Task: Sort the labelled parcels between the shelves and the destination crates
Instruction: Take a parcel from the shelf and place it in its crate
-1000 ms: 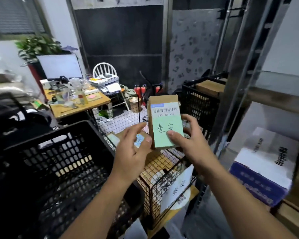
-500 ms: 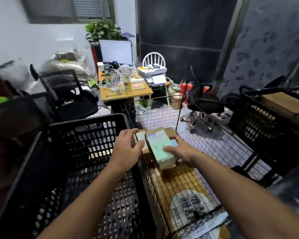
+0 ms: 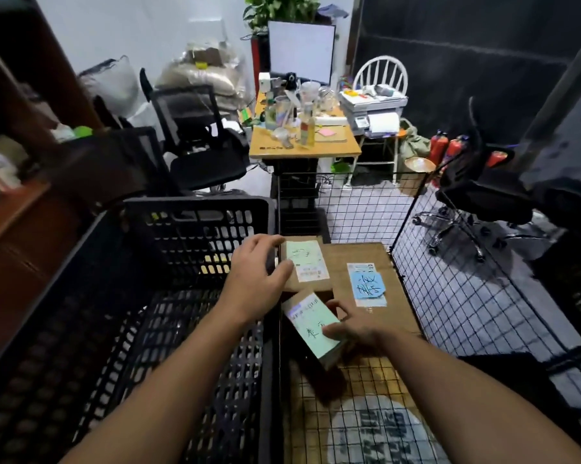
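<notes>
Three cardboard parcels show in the wire crate below me in the head view. My right hand holds the near parcel green label up and tilted. My fingers are spread and curled on its far side, with the thumb pressing the label. I cannot tell whether its low corner touches the mesh floor. My left hand grips the far parcel, also green-labelled, thumb on top and fingers hooked over its far edge. That parcel sits just beside the black plastic crate. The blue-labelled parcel lies flat, close to both. I judge I am setting the near parcel down. If I let go while it is tilted, it could tip over and land label-down, hiding its destination. With my hands this crowded, I could also knock the far parcel askew.
</notes>
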The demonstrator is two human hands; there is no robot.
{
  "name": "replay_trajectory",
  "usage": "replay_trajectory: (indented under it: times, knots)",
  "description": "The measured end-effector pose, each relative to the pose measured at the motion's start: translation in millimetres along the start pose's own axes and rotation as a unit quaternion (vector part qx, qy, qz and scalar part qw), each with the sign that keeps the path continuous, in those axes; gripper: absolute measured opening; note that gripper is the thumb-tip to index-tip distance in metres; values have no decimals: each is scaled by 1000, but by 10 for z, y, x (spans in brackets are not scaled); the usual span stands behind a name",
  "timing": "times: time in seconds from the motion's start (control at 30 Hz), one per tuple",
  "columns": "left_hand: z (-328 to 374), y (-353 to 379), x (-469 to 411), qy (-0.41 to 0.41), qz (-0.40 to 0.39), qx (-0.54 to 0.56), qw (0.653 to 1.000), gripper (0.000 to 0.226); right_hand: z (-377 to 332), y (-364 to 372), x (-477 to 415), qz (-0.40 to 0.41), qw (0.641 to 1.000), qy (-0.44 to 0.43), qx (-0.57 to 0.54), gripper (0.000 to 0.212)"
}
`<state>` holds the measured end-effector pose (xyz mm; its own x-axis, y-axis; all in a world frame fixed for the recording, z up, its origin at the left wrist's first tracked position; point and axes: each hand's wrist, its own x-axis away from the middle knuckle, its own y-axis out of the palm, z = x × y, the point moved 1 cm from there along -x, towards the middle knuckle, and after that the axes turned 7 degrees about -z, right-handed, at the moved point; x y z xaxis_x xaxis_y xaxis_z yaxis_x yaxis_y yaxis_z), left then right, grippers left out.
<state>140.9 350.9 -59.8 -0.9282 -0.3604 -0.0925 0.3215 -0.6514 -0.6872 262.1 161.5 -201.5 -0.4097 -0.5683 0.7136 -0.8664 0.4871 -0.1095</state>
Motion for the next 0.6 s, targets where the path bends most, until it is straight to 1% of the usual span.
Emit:
replay_trajectory:
  times: [0.03,0.1,0.23,0.33,0.37,0.47,0.6]
  knots:
    - [-4,13,0,-5,-2,1,1000,50,-11,-60,1,-12,1000,1,7,64]
    - [-8,44,-10,-10,-3,-2,1000,45,-35,-166,0,-24,999,8,34,62]
    - [12,94,-52,-10,1,-11,1000,43,-143,-233,-4,-27,989,38,137,50]
    - [15,118,-74,-6,-3,-15,1000,44,-176,-277,11,-17,988,61,143,47]
    - [8,121,-72,-3,-5,-15,1000,45,-185,-298,24,-15,986,58,156,48]
    - [14,126,-43,1,-12,-9,1000,51,-249,-381,27,-16,974,33,225,63]
    - [29,135,5,-3,-12,-13,1000,56,-344,-301,-50,-53,978,3,203,62]
